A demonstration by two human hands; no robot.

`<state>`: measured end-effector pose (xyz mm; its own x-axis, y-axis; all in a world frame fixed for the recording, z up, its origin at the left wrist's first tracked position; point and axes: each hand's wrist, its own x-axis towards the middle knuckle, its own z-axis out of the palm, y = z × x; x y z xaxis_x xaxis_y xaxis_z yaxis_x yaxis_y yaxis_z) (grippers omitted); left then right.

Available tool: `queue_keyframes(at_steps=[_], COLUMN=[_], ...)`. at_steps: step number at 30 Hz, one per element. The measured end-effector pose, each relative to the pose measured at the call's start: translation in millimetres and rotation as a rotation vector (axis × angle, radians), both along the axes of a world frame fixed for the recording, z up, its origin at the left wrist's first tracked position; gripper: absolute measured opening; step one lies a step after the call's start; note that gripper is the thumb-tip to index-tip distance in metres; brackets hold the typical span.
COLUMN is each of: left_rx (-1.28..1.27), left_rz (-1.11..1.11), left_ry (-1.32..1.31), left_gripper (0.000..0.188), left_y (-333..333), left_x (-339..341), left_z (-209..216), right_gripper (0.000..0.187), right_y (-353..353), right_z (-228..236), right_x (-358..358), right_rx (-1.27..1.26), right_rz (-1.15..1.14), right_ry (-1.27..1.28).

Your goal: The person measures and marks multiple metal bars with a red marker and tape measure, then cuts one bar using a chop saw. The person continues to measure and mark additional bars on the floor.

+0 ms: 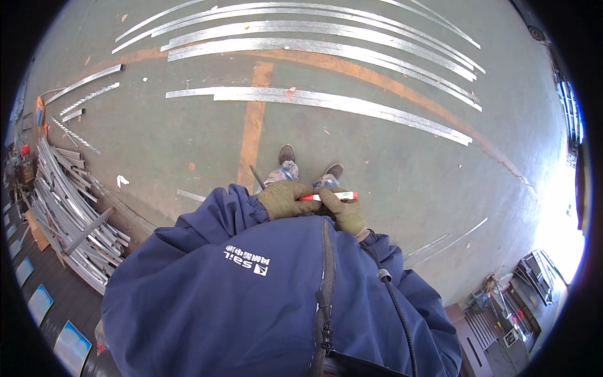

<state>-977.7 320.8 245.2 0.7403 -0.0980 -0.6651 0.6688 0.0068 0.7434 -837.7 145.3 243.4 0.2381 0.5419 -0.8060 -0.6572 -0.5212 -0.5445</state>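
A slim red-and-white marker pen (pixel 329 196) lies level in front of the blue jacket (pixel 264 295). The olive-gloved left hand (pixel 284 200) pinches its red end; the gloved right hand (pixel 346 212) curls around its white end. Long silvery metal strips (pixel 326 100) lie on the green floor (pixel 188 144) beyond.

I am seeing both gloved hands, left (pixel 284 200) and right (pixel 347 212), gripping red-white marker (pixel 328 196) over metal strips (pixel 314 97) lying on floor (pixel 188 138).
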Motion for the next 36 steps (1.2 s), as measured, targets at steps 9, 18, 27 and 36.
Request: queue_keyframes(at_steps=[9, 18, 27, 36], left_rx=[0.127, 0.133, 0.067, 0.111], left_rz=[-0.021, -0.024, -0.048, -0.072], left_ry=[0.031, 0.021, 0.028, 0.005], left_gripper=[0.051, 0.05, 0.05, 0.052], left_y=[-28, -55, -70, -70], left_x=[34, 84, 105, 130], left_z=[5, 22, 8, 18], right_gripper=[0.03, 0.026, 0.032, 0.03], right_y=[-20, -50, -70, -73], right_z=[-3, 0, -7, -11], right_x=[36, 71, 92, 111], right_rx=[0.02, 0.032, 0.041, 0.066], right_rz=[-0.018, -0.151, -0.11, -0.133], right_ry=[0.091, 0.195, 0.163, 0.117])
